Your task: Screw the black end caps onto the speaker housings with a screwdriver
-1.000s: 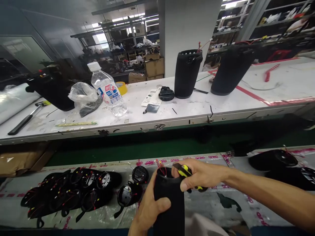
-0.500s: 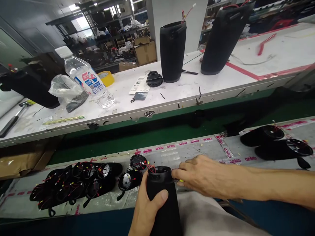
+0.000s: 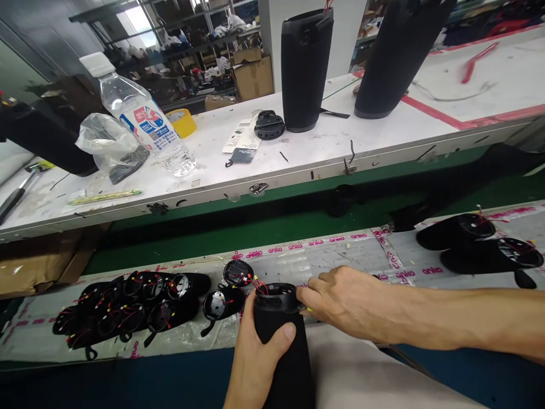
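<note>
A black, fabric-covered speaker housing stands upright in front of me, its open top showing red wires with small connectors. My left hand is wrapped round its left side, thumb across the front. My right hand is closed at the right edge of the rim, fingers pinched together. A small yellow bit shows under those fingers; what they hold is mostly hidden. Just left of the housing, two similar black housings lie with their open ends and wires showing.
Several more black housings lie grouped on the lower taped surface, and two lie at right. The white bench above bears a water bottle, yellow tape, a black round cap and two upright housings.
The view has shifted, so the bench things appear a little higher and larger. Both hands stay at the housing, the right one still pinched at its rim.
</note>
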`<state>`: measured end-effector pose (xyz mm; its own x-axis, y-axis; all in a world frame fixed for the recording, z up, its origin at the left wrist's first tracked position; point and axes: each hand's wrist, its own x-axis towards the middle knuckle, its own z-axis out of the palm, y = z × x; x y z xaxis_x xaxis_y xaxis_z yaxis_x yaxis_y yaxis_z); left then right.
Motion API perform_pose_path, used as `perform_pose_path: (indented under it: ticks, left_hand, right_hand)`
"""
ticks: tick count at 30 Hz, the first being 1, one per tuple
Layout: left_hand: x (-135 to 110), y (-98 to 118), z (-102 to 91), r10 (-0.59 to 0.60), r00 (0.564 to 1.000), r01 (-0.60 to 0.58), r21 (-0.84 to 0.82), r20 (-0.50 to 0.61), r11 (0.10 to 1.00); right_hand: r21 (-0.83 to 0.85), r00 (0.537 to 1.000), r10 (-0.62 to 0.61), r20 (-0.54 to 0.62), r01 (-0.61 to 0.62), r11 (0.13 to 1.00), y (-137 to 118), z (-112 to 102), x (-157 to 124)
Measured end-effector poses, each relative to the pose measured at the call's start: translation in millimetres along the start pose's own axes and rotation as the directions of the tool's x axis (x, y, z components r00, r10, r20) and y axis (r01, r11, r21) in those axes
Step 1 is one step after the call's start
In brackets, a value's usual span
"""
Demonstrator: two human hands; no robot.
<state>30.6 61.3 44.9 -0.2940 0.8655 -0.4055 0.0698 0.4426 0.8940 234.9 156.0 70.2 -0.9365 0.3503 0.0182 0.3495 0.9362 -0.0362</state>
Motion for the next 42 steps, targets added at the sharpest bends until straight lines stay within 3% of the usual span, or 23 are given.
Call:
perform_pose_path:
  ticks: [6,12,18,24,26,28,31,35,38,42]
  left_hand:
    - [-4,-4,0.8,-0.003,1.000,0.005,0.101,-0.025,0.995]
    - [-8,-12,3.1,0.011,0.996,0.004,0.169,-0.091,0.986]
    - [-8,-19,4.9,0.014,0.993,0.013,0.230,-0.115,0.973]
    - [-7,-20,6.2,0.015,0.987,0.034,0.301,-0.158,0.953]
    - [-5,-18,4.5,0.005,0.990,0.034,0.277,-0.139,0.960]
    - [-3,-16,1.8,-0.012,0.998,0.025,0.200,-0.067,0.979]
    - [-1,-17,-2.0,-0.039,0.999,0.041,0.089,-0.017,0.995]
    - [0,-24,-5.1,-0.090,0.994,0.090,-0.002,-0.059,0.996]
    - [4,-30,-8.1,-0.137,0.991,0.134,-0.148,-0.012,0.980]
    - [12,-29,-10.0,-0.134,0.991,0.137,-0.212,0.025,0.968]
  right_hand:
    - [-0.082,0.998,-0.003,0.066,0.008,0.997,-12,12,-8]
    - [0.041,0.999,0.035,0.025,-0.036,0.998,-18,31,-17]
    - [0.128,0.996,0.074,0.043,-0.079,0.989,-24,19,-15]
    - [-0.014,0.983,-0.019,0.181,0.022,1.000,-24,8,0]
    - [0.024,0.989,-0.032,0.146,0.029,0.999,-18,14,5]
    - [0.134,0.999,-0.006,0.041,0.000,0.991,-11,19,9]
    - [0.387,0.984,0.168,-0.055,-0.134,0.912,-3,17,8]
    - [0.571,0.911,0.404,0.080,-0.374,0.731,2,6,2]
    - [0.638,0.886,0.414,0.211,-0.445,0.628,1,5,-3]
    - [0.707,0.857,0.443,0.264,-0.484,0.515,-4,14,-3]
